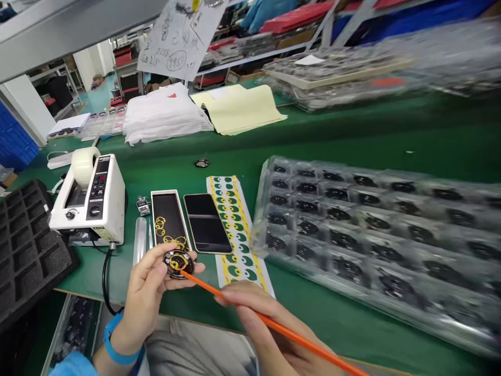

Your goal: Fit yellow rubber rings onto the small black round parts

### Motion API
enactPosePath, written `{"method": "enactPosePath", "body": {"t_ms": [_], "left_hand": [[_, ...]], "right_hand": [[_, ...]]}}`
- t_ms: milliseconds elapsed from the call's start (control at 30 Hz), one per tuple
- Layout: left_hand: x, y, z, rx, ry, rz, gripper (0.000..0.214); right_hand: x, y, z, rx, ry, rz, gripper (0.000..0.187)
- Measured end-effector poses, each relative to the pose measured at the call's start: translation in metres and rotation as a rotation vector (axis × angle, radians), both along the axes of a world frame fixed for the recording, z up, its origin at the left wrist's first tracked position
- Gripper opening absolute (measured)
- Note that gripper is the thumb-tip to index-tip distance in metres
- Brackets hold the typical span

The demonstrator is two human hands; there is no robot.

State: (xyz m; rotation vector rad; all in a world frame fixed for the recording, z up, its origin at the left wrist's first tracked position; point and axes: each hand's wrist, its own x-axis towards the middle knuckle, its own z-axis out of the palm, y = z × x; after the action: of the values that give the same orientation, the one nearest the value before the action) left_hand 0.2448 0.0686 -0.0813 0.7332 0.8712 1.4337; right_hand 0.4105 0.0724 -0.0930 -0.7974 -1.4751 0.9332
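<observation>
My left hand is closed around a small round black part with a yellow sticker on its face, held just above the table's front edge. My right hand grips a thin orange stick whose tip touches the face of the round part. Right behind the part lies a narrow black tray with yellow sticker rings, a dark phone and a strip of yellow-and-green stickers.
An electric tape dispenser stands at the left, with a black foam tray beside it. A clear blister tray of several round black parts fills the right. Stacks of white and yellow paper lie at the back of the green table.
</observation>
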Motion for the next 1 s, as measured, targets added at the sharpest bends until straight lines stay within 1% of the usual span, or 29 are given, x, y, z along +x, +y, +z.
{"method": "enactPosePath", "body": {"t_ms": [67,133,167,233,333,467,533,633,700,733,767,800,900,933,1000], "left_hand": [[0.003,-0.003,-0.002,0.013,0.037,-0.008,0.028],[0.003,-0.004,-0.004,0.018,0.059,-0.011,0.027],[0.003,-0.004,-0.004,0.02,0.059,-0.018,0.027],[0.001,-0.002,-0.003,0.019,0.041,-0.036,0.026],[-0.001,-0.001,0.0,-0.001,0.016,-0.046,0.026],[0.0,-0.002,0.003,-0.044,-0.003,-0.049,0.026],[0.001,-0.002,0.002,-0.068,-0.016,-0.048,0.026],[0.002,-0.001,0.001,-0.093,-0.037,-0.036,0.025],[0.003,-0.001,-0.001,-0.098,-0.044,-0.033,0.025],[0.004,-0.001,-0.001,-0.099,-0.045,-0.031,0.026],[0.005,-0.001,-0.002,-0.102,-0.043,-0.029,0.027],[0.006,-0.001,-0.002,-0.102,-0.039,-0.026,0.028],[0.011,-0.002,-0.004,-0.087,-0.017,-0.018,0.03],[0.012,-0.003,-0.004,-0.076,-0.006,-0.012,0.03],[0.015,-0.005,-0.005,-0.054,0.019,0.003,0.029]], "right_hand": [[-0.002,0.003,-0.008,-0.042,0.017,-0.028,0.019],[-0.003,0.009,-0.014,-0.061,0.053,-0.02,0.018],[-0.003,0.012,-0.017,-0.052,0.074,0.006,0.019],[-0.002,0.02,-0.021,-0.005,0.107,0.104,0.019],[0.003,0.03,-0.023,0.127,0.106,0.231,0.022],[0.013,0.04,-0.026,0.334,-0.026,0.31,0.027],[0.019,0.042,-0.03,0.431,-0.126,0.316,0.031],[0.029,0.043,-0.04,0.573,-0.296,0.289,0.037],[0.032,0.041,-0.044,0.638,-0.366,0.276,0.04],[0.032,0.039,-0.045,0.641,-0.356,0.263,0.04],[0.03,0.036,-0.044,0.613,-0.312,0.238,0.04],[0.027,0.033,-0.041,0.554,-0.243,0.194,0.038],[0.01,0.023,-0.031,0.288,-0.027,0.004,0.033],[0.004,0.021,-0.028,0.224,0.02,-0.054,0.032],[-0.008,0.018,-0.024,0.171,0.079,-0.139,0.03]]}}
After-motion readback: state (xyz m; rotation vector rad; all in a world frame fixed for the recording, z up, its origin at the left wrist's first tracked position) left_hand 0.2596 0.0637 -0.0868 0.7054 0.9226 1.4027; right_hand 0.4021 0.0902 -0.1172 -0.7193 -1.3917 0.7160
